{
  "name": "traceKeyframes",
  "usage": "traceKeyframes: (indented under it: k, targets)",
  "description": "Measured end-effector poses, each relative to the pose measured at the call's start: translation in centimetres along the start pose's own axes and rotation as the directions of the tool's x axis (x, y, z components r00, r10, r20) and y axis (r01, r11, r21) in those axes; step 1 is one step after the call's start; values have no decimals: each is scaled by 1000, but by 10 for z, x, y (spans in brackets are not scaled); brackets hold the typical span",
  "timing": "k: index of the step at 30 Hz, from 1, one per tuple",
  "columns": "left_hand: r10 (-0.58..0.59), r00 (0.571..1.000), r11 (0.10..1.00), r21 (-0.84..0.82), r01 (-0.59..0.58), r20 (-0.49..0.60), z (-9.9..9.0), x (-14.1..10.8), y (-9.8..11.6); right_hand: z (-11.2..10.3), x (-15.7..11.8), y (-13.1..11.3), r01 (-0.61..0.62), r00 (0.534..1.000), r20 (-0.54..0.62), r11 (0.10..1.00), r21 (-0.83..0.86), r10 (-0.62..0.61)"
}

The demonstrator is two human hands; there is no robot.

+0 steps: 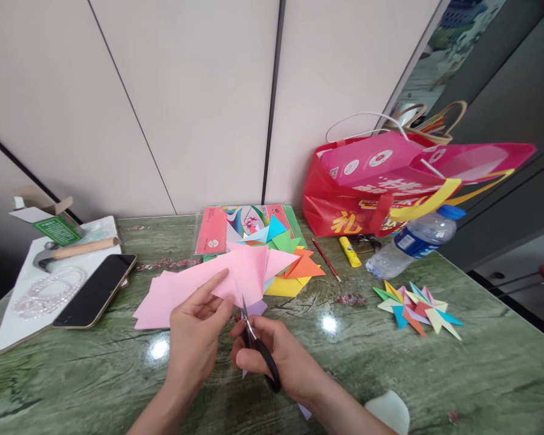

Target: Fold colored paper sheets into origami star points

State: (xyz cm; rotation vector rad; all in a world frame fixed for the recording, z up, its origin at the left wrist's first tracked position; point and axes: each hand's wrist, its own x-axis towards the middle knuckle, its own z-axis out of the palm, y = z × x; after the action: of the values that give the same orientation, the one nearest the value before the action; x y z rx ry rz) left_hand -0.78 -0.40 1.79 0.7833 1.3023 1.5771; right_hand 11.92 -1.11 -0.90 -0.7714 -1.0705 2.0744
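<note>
Between the fingers and thumb of my left hand (199,323) is a sheet of pink paper (249,272), raised above the table. My right hand (281,347) grips black-handled scissors (265,356), whose blades meet the lower edge of that sheet. More pink paper (163,296) lies flat behind my left hand. Just beyond the held sheet, folded coloured paper pieces (303,266) in orange, green, blue and yellow overlap a red paper packet (213,229). Purple paper (256,308) shows partly beneath the scissors.
At the right stand a red gift bag (335,199) and a leaning water bottle (412,241), with folded paper stars (419,308) in front. A glue stick (350,252) and pencil (327,261) lie mid-table. Leftward are a phone (97,290), a hammer (81,249), beads (49,293) and a green box (57,226).
</note>
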Motion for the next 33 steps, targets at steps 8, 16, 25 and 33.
traceKeyframes:
  k: [8, 16, 25, 33]
  targets:
    - [1, 1000, 1000, 8, -1, 7, -1, 0, -1, 0, 0, 0, 2, 1000, -6, 1000, 5, -2]
    - [26, 1000, 1000, 13, -26, 1, 0, -2, -1, 1, 0, 0, -4, 1000, -30, 1000, -28, 3]
    - [21, 999, 999, 35, -20, -30, 2, -4, 3, 0, 1, 2, 12, 999, -36, 999, -40, -13]
    - [18, 999, 1000, 5, -18, -34, 3, -5, 2, -1, 1, 4, 20, 999, -41, 1000, -24, -21]
